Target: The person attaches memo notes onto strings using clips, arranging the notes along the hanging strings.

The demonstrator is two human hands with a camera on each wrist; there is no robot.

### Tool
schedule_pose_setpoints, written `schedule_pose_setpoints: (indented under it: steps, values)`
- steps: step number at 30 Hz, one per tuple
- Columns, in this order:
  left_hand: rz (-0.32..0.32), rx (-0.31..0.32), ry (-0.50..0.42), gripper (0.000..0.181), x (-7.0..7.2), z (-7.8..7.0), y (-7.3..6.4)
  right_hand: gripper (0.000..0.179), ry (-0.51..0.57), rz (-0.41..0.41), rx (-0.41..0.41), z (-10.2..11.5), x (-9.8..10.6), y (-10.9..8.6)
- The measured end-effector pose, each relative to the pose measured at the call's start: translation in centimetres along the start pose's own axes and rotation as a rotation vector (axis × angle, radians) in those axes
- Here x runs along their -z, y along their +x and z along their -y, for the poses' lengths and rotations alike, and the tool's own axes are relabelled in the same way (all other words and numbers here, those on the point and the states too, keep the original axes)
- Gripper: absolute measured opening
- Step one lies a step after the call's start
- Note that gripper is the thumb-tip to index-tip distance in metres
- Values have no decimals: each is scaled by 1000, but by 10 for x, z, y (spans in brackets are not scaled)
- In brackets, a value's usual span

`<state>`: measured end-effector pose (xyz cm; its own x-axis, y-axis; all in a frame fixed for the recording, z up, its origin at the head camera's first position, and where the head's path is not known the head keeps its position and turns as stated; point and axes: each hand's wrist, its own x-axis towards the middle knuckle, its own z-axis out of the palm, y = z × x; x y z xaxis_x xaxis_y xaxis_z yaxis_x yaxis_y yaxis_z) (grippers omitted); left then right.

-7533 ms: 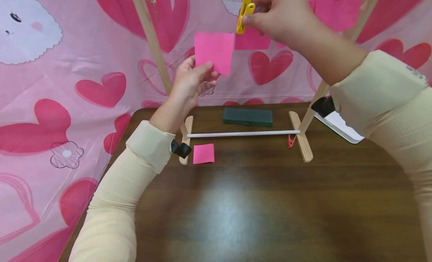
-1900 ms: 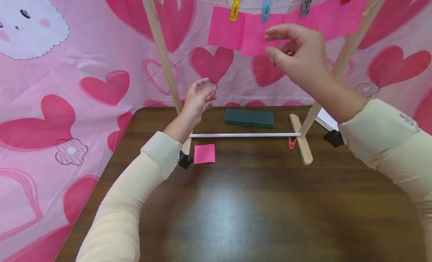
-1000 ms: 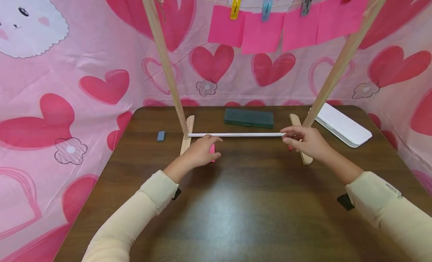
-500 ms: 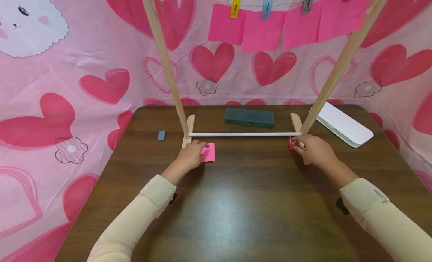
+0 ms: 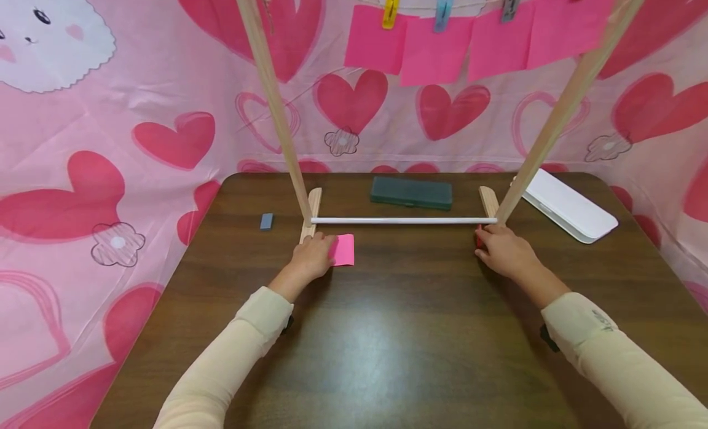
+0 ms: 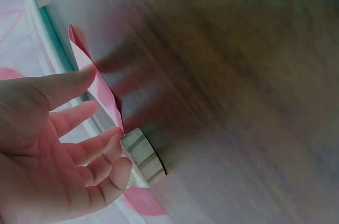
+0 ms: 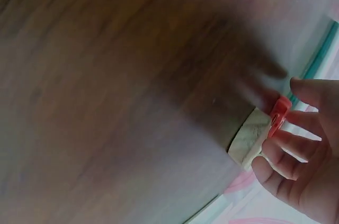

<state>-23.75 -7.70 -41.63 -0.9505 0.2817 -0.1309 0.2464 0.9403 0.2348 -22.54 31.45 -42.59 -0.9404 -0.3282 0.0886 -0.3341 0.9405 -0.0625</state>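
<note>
At the left foot of a wooden stand, my left hand (image 5: 313, 255) reaches over the left edge of a pink sticky note (image 5: 344, 250) on the table. In the left wrist view its thumb lies over the note (image 6: 103, 94), apart from the loosely bent fingers. By the right foot, my right hand (image 5: 504, 251) has its fingertips at a small red clothespin (image 5: 479, 238), partly hidden by the hand. The right wrist view has the fingers touching the clothespin (image 7: 279, 114), with the thumb tip slightly away from it.
Pink notes (image 5: 434, 51) hang from a string by yellow (image 5: 391, 8), blue (image 5: 444, 10), grey (image 5: 511, 3) and red clips. A white rod (image 5: 404, 220) joins the stand's feet. Behind lie a dark green case (image 5: 411, 192) and a white case (image 5: 572, 208); a small blue-grey block (image 5: 267, 220) lies left.
Earlier my right hand held a yellow clothespin by the string and my left a pink note; that note now hangs clipped. Both hands have come down to the table, at the other note and red clothespin.
</note>
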Motion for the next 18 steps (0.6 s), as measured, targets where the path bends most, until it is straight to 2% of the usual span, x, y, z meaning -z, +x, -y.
schedule_pose_setpoints:
  steps: [5, 12, 18]
  values:
    - [9, 11, -3, 54, -1, 0, 2, 25, 28, -33, 6, 2, -1, 1]
    - [68, 34, -1, 60, -1, -1, 2, 7, 187, -57, 54, 7, -1, 4]
    - [96, 44, -13, 62, 1, -8, -1, 19, 222, -23, 108, 19, -4, 3]
